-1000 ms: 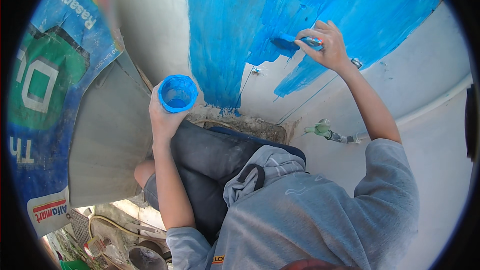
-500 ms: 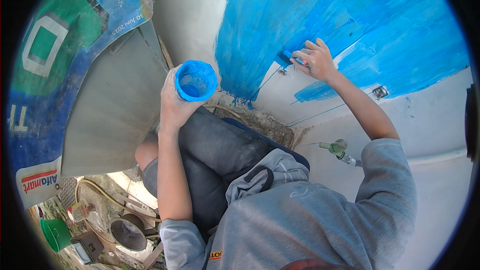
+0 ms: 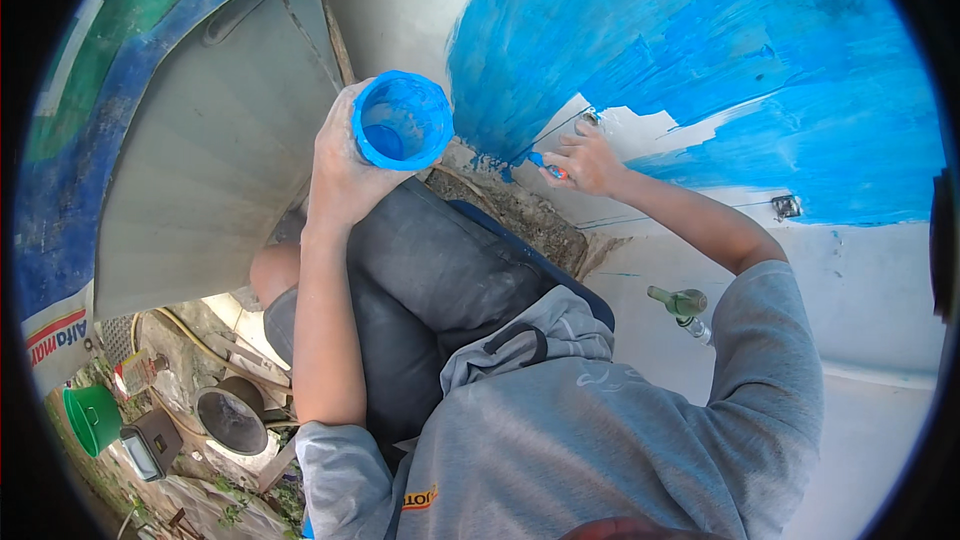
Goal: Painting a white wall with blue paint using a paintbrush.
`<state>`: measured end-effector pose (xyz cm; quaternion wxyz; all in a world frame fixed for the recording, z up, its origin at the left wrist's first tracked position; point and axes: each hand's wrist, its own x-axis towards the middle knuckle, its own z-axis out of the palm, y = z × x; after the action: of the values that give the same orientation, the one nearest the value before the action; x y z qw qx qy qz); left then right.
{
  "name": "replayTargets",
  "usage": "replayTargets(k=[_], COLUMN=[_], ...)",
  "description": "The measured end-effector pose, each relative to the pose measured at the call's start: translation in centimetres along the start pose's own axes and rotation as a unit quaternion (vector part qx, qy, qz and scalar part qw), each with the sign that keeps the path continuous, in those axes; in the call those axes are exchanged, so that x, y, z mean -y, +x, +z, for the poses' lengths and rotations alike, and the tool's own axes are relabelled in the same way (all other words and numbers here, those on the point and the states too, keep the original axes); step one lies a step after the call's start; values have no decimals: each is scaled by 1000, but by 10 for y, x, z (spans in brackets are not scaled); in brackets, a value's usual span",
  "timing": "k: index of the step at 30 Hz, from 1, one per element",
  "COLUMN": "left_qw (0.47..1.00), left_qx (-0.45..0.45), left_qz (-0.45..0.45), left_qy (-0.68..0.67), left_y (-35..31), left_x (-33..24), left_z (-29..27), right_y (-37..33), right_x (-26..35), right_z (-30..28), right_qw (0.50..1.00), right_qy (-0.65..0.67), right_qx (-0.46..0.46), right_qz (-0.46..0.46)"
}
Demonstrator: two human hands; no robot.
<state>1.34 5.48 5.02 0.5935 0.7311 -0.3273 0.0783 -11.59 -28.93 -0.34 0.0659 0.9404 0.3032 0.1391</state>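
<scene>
Here, nearest, the grey hooded top (image 3: 600, 440) and dark trousers (image 3: 440, 280) of the crouching person. Above them the left hand (image 3: 340, 165) has its fingers wrapped tight around a blue paint cup (image 3: 402, 122), held upright beside the grey panel (image 3: 200, 170). Further off, the right hand (image 3: 590, 160) pinches a small brush (image 3: 545, 165), fingers closed on it, its tip at the lower edge of the blue-painted wall (image 3: 720, 50), just above the ground.

Half-blue white wall (image 3: 870, 270), daylight
</scene>
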Motion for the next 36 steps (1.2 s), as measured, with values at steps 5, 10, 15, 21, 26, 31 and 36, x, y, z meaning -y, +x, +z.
replayTargets(k=[5, 10, 15, 21, 26, 31, 36], left_qw=[1000, 999, 1000, 1000, 999, 999, 999], left_qx=[10, 17, 6, -5, -5, -9, -11], left_qz=[18, 13, 15, 25, 33, 34, 41], left_qy=[11, 28, 21, 9, 14, 21, 3], left_y=[-2, -5, -2, 0, -2, -3, -1], left_x=[2, 9, 9, 4, 12, 12, 12], left_z=[2, 2, 0, 0, 5, -3, 0], right_y=[-30, -24, 9, -3, -13, 19, 22], right_x=[-6, -30, -38, -11, -27, -41, -26], right_z=[86, 95, 11, 12, 57, -6, -38], right_qw=[997, 978, 976, 986, 985, 985, 981], right_qy=[9, -58, -71, -68, -97, -108, -131], right_qx=[81, 202, 176, 139, 144, 99, 57], right_qz=[-5, 4, 103, 66, -21, 96, 128])
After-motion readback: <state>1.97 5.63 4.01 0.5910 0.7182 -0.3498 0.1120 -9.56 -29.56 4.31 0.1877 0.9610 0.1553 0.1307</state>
